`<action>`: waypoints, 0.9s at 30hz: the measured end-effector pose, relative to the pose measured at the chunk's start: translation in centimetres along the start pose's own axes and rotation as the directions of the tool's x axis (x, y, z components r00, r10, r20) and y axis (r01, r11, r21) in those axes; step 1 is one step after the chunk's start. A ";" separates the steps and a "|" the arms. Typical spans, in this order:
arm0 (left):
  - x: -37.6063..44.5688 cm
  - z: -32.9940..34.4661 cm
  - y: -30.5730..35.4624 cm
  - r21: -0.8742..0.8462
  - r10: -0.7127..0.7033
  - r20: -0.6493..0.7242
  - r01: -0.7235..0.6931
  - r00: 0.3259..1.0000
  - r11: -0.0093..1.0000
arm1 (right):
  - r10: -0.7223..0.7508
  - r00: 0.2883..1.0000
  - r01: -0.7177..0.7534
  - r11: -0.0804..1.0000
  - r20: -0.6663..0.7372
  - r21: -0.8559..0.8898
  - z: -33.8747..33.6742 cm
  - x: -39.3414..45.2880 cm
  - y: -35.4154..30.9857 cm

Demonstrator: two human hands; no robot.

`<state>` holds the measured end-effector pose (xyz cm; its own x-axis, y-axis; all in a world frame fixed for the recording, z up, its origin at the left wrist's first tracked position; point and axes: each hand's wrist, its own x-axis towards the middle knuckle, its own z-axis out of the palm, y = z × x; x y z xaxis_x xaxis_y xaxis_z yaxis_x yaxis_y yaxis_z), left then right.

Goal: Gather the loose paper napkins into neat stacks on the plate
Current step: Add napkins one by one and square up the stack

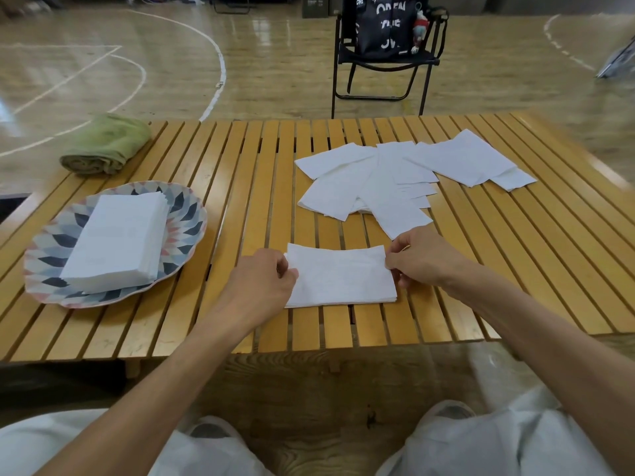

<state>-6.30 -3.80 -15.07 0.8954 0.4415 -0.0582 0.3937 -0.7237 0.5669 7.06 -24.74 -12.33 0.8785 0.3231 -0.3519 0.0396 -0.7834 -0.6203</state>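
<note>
One stack (117, 235) already sits on the plate (185, 221); both hands, left (264, 283) and right (422, 259), grip a second small pile (340, 276) on the desk (240, 159), while loose napkins (405, 173) lie beyond, ungathered

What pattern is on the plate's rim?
Geometric diamonds in navy, grey, pale blue and pink on the plate; head view.

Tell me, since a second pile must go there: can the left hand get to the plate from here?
Probably yes. The left hand grips the small stack just right of the plate, and only bare table lies between them.
</note>
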 end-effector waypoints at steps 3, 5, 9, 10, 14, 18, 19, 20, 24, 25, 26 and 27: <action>0.2 -0.1 0.0 0.012 -0.006 0.008 0.006 1.000 1.000 | -0.010 1.000 0.010 1.000 0.003 -0.023 0.1 0.0 0.0; 0.1 -0.2 0.0 0.008 -0.015 0.015 0.015 1.000 1.000 | -0.023 1.000 0.023 0.999 -0.004 -0.041 0.1 0.0 0.0; -0.2 -0.3 0.0 0.037 -0.026 -0.035 0.027 0.999 0.999 | -0.068 0.997 0.061 0.989 -0.045 -0.132 0.2 0.1 0.2; -0.3 -0.3 0.0 0.077 -0.007 -0.060 0.011 0.998 0.997 | -0.088 0.994 0.078 0.986 -0.063 -0.145 0.2 0.1 0.3; -0.5 -0.2 0.2 0.102 0.149 -0.069 -0.141 0.986 0.985 | -0.234 0.969 0.222 0.964 -0.076 -0.145 0.2 -0.4 0.1; -0.4 0.1 0.3 0.170 0.263 -0.001 -0.259 0.965 0.951 | -0.354 0.935 0.349 0.903 0.026 -0.251 0.5 -0.8 -0.1; -0.3 0.2 0.3 0.192 0.271 0.032 -0.272 0.962 0.943 | -0.360 0.931 0.361 0.890 0.057 -0.277 0.6 -0.7 0.0; -0.4 0.3 0.3 0.210 0.272 0.062 -0.279 0.960 0.937 | -0.365 0.928 0.371 0.880 0.076 -0.297 0.8 -0.6 0.1; -0.4 0.2 0.2 0.233 0.265 0.087 -0.278 0.960 0.932 | -0.365 0.929 0.333 0.891 -0.053 -0.308 0.8 0.0 0.6; -0.4 0.2 0.2 0.235 0.264 0.087 -0.278 0.960 0.931 | -0.354 0.930 0.308 0.898 -0.099 -0.314 0.7 0.2 0.8; -0.4 0.3 0.2 0.237 0.264 0.088 -0.278 0.960 0.931 | -0.347 0.929 0.287 0.894 -0.126 -0.345 0.6 0.5 1.0; -0.4 0.3 0.2 0.239 0.265 0.089 -0.279 0.960 0.930 | -0.340 0.931 0.265 0.879 -0.131 -0.397 0.5 0.7 1.2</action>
<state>-6.52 -4.25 -15.15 0.9825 0.1851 0.0215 0.1663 -0.9230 0.3471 7.46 -25.17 -13.67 0.8667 0.4982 -0.0251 0.4570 -0.8134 -0.3600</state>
